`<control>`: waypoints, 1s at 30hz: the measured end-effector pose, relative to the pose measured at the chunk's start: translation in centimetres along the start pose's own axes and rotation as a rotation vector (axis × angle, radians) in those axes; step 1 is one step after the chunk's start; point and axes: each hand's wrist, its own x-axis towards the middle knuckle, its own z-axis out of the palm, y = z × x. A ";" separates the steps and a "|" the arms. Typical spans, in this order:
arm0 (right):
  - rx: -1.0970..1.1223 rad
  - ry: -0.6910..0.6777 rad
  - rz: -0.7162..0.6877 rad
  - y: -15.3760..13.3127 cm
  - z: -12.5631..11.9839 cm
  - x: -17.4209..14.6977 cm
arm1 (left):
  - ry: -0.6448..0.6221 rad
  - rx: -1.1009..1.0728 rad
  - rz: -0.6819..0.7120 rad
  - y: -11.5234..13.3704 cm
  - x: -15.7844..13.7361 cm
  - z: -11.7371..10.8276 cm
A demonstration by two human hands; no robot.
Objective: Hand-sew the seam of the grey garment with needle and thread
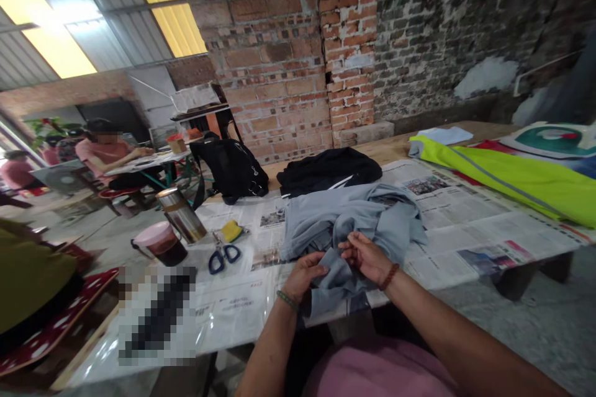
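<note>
A crumpled grey-blue garment [307,217] lies at the front of the newspaper-covered table, part of it hanging toward me over the edge. My left hand [305,274] pinches a flap of this cloth between thumb and fingers. Close beside it, my right hand [365,257] is closed with thumb and fingertips together at the same cloth; whether a needle or thread is in the pinch is too small to tell. Blue-handled scissors [224,255] lie to the left of my hands, with a yellow piece [231,231] by their blades.
Left on the table [233,316] stand a lidded cup [165,245] and a steel flask [181,214]. Behind lie a black bag [230,167] and black clothing [330,170]. Rightward are a neon-yellow garment [503,177] and an iron [554,139]. A seated person [100,155] works farther back.
</note>
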 end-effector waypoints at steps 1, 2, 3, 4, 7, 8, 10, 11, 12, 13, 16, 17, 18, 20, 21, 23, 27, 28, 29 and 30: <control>0.011 -0.004 -0.014 -0.3 0.1 0.0 | 0.000 -0.003 -0.001 0.0 0.0 0.0; 0.016 -0.004 -0.029 -0.6 0.2 0.1 | -0.002 -0.004 0.000 -0.1 0.1 -0.1; 0.017 -0.004 -0.041 -1.1 0.3 0.1 | -0.006 -0.004 0.000 -0.1 0.1 -0.1; 0.015 -0.004 -0.049 -1.7 0.5 0.2 | -0.009 -0.005 0.002 -0.1 0.1 -0.1; 0.008 -0.001 -0.082 -3.7 0.9 0.7 | -0.018 -0.008 0.007 -0.2 0.0 -0.1; 0.007 -0.002 -0.103 -4.4 1.0 0.9 | -0.020 -0.009 0.008 -0.2 -0.1 -0.1; 0.007 -0.007 -0.146 -5.7 1.2 1.3 | -0.026 -0.012 0.008 -0.2 -0.1 0.0; 0.010 -0.010 -0.166 -6.3 1.2 1.5 | -0.029 -0.014 0.007 -0.2 -0.1 0.0; 0.013 -0.013 -0.185 -6.7 1.2 1.7 | -0.030 -0.016 0.007 -0.2 -0.1 0.0; 0.015 -0.014 -0.203 -7.1 1.2 1.9 | -0.030 -0.017 0.007 -0.3 -0.1 0.0; 0.022 -0.007 -0.265 -7.9 1.0 2.2 | -0.030 -0.013 0.007 -0.3 0.0 -0.1; 0.026 -0.003 -0.284 -8.1 1.0 2.2 | -0.030 -0.011 0.005 -0.4 0.1 -0.2; 0.033 0.001 -0.303 -8.3 0.9 2.3 | -0.031 -0.008 0.003 -0.4 0.1 -0.2; 0.052 0.012 -0.337 -8.4 0.7 2.3 | -0.038 -0.001 0.001 -0.4 0.1 -0.3; 0.062 0.020 -0.351 -8.4 0.6 2.4 | -0.040 0.002 0.000 -0.4 0.1 -0.3; 0.085 0.041 -0.376 -8.3 0.3 2.4 | -0.035 0.008 0.003 -0.4 0.0 -0.2; 0.133 0.067 -0.444 -8.1 -0.2 2.6 | -0.026 0.012 0.005 -0.3 0.0 -0.1; 0.141 0.077 -0.459 -8.2 -0.3 2.6 | -0.029 0.014 0.004 -0.3 0.0 -0.1; 0.147 0.088 -0.468 -8.2 -0.5 2.7 | -0.031 0.017 0.004 -0.3 0.0 -0.1; 0.151 0.099 -0.475 -8.3 -0.6 2.7 | -0.031 0.020 0.005 -0.3 0.0 -0.1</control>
